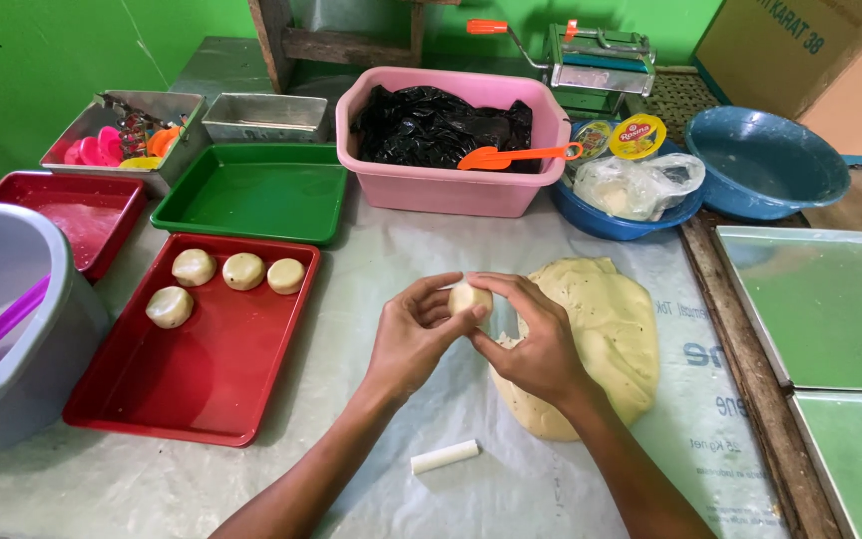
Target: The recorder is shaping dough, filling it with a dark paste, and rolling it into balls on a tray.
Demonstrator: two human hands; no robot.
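Note:
My left hand (413, 334) and my right hand (536, 339) together pinch a small pale dough ball (469, 297) between their fingertips, above a plastic-covered table. A large flat slab of pale dough (606, 329) lies just right of the hands. On the red tray (192, 389) to the left lie several shaped dough rounds (242, 270). A small white cylinder (444, 456) rests on the plastic sheet near my forearms.
At the back stand a green tray (251, 190), a pink tub (451, 180) with black plastic and an orange scraper (516, 155), blue bowls (765, 165), a pasta roller (596, 60) and metal tins. A grey bucket (12, 329) sits left; metal baking sheets (830, 309) right.

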